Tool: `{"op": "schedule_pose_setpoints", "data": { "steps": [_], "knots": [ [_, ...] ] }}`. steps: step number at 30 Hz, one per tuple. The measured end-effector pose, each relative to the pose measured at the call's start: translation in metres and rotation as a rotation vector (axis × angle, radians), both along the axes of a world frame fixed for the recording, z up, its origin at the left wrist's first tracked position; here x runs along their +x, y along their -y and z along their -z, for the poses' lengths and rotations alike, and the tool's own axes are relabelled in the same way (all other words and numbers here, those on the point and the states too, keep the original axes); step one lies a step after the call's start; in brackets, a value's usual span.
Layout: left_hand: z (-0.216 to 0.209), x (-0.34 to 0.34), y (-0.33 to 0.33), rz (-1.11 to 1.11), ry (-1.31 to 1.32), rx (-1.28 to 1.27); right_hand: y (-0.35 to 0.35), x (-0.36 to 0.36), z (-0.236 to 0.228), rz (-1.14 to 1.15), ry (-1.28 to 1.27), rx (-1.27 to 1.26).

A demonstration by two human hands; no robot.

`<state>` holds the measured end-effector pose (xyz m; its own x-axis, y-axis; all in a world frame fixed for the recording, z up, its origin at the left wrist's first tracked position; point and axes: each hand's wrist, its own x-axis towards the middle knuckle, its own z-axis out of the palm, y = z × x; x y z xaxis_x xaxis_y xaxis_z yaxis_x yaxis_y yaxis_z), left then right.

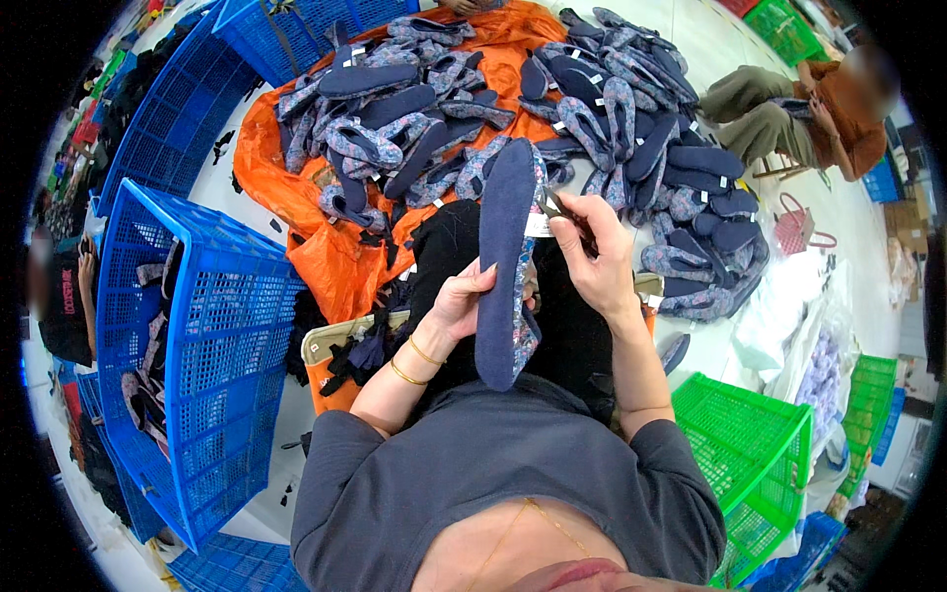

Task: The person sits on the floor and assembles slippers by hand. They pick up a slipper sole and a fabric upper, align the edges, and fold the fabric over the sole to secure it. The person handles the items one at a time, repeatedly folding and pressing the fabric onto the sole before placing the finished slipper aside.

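My left hand point(462, 301) grips a slipper point(505, 266) with a navy sole and a floral upper, its sole turned to the left and its toe-to-heel length upright before my chest. The fingers of that hand go behind the slipper and are partly hidden. Beside the slipper's upper part, my right hand point(597, 252) is closed around a small dark tool point(554, 204) that looks like thread snips. The tool's tip is by a white label point(538, 223) on the slipper's edge. Whether it touches the label I cannot tell.
Ahead lies a big heap of similar slippers point(370, 81), partly on an orange sheet point(261, 158). Blue crates point(232, 326) stand at my left, a green crate point(740, 424) at my right. Dark scraps point(370, 350) lie by my left forearm. Another person point(838, 109) sits at the far right.
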<state>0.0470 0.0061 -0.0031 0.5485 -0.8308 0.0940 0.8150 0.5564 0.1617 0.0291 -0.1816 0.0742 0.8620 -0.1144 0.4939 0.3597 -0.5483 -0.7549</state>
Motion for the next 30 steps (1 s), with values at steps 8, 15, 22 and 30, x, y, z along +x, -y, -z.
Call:
{"op": "schedule_pose_setpoints", "data": {
  "steps": [8, 15, 22, 30],
  "knots": [
    [-0.025, 0.0, -0.002, -0.398, 0.466, 0.743, 0.032, -0.005, 0.01, -0.051, -0.185, 0.686],
    [-0.023, -0.018, 0.029, -0.588, 1.003, 1.078, 0.043, -0.007, 0.007, -0.011, -0.175, 0.763],
    [-0.043, 0.019, 0.035, -0.339, 0.958, 1.015, 0.094, 0.003, 0.012, 0.161, -0.283, 0.699],
    [-0.053, 0.184, 0.005, -1.107, 0.986, 1.211, 0.212, 0.052, 0.128, 0.328, -0.509, 0.649]
  ]
}}
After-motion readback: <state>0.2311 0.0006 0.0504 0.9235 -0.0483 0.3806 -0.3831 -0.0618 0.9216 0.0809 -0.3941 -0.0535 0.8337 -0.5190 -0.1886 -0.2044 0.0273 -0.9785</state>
